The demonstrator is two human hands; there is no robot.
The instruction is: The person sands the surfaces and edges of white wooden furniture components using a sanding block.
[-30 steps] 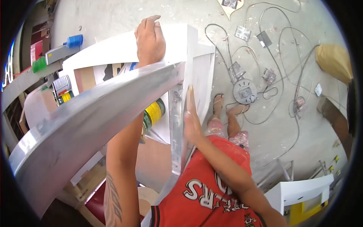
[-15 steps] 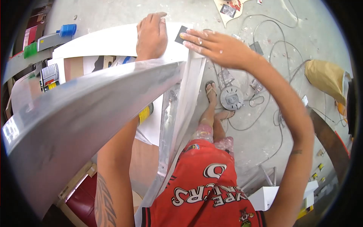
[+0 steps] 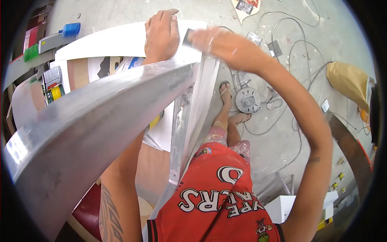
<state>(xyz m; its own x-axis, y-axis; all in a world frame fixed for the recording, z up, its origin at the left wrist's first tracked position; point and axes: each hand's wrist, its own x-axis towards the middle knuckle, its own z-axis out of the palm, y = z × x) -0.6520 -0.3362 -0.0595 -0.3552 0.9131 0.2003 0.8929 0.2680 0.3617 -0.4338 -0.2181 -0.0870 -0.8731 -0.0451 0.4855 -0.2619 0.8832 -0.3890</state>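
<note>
My left hand rests on a curved white panel, its fingers bent over the far edge. Beside it, my right hand presses a small dark piece of sandpaper against the panel near its right corner. Motion blurs the right fingers, and the sandpaper is partly hidden beneath them. A long, curved grey metal-looking piece crosses in front of my left forearm and hides part of it.
Cables and a round grey device lie on the concrete floor near my feet. A brown paper bag stands at the right. Cans and a blue bottle are at the left. A white box-like piece sits low on the right.
My right hand and the sandpaper have shifted slightly left across the panel. My left hand keeps its place on the panel. The view has moved a little.
</note>
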